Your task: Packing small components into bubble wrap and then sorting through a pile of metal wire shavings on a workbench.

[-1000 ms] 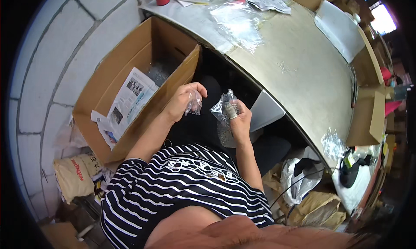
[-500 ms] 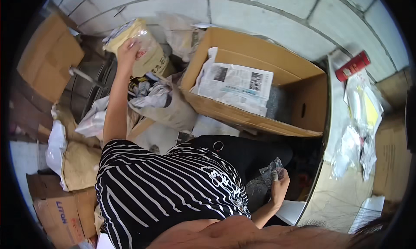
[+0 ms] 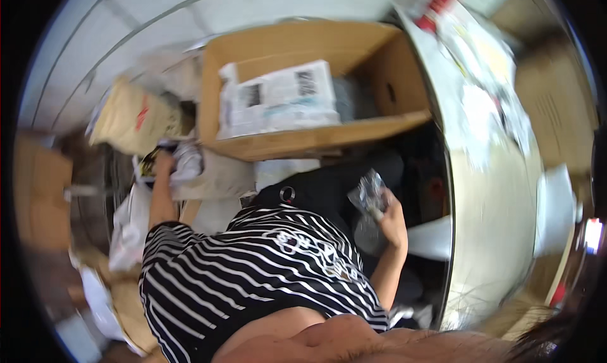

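Observation:
My left hand [image 3: 164, 165] reaches into the mouth of a pale bag [image 3: 218, 178] stuffed with crumpled paper [image 3: 188, 161]. Its fingers are hidden and smeared by motion. Just beyond it stands a tan sack [image 3: 142, 120] with red print, which the hand does not appear to hold. On the other side, my right hand [image 3: 393, 221] is closed on a crumpled piece of clear plastic [image 3: 368, 191], held up over my dark-clothed lap. Something greyish and see-through hangs or lies below that plastic; I cannot make out what.
In front stands a large open cardboard box [image 3: 278, 142] with newspaper [image 3: 278, 101] and dark grey material inside. Along the right runs a tabletop [image 3: 484, 236] with a red cylinder [image 3: 436, 8] and clear plastic packaging [image 3: 484, 110]. A brown carton [image 3: 44, 192] is at the left.
My left hand has let go of the tan sack's top and come down to the paper-filled bag. The right hand still holds the plastic, slightly raised. The whole view has swung to the right.

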### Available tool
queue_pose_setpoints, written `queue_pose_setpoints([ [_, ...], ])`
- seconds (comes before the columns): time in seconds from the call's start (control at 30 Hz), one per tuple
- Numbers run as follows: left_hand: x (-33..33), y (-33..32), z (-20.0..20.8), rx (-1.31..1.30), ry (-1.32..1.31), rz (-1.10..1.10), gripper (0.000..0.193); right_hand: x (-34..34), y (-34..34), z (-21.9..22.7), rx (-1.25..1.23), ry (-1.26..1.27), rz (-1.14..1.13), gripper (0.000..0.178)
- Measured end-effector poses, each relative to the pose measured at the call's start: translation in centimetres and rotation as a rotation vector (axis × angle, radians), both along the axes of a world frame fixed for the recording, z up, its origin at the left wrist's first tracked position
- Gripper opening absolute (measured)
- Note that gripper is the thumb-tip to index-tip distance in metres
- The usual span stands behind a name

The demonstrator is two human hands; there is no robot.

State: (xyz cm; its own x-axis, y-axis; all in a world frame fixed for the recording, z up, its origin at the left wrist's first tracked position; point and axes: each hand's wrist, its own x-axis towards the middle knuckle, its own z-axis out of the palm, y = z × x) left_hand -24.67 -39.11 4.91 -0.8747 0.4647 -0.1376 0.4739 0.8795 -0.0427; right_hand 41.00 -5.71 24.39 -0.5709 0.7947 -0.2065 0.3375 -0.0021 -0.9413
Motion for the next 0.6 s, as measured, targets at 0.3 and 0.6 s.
queue_pose_setpoints([
  [0.3, 11.0, 13.0, 25.7, -0.219, 0.012, -0.287, 0.025, 4.5, 1.5, 3.4, 0.062, -0.258, -0.008, 0.041],
  [0.6, 49.5, 33.5, 19.3, 0.327, -2.209, -0.668, 0.057, 6.5, -0.8, 10.6, 0.196, -0.371, -0.051, 0.050],
])
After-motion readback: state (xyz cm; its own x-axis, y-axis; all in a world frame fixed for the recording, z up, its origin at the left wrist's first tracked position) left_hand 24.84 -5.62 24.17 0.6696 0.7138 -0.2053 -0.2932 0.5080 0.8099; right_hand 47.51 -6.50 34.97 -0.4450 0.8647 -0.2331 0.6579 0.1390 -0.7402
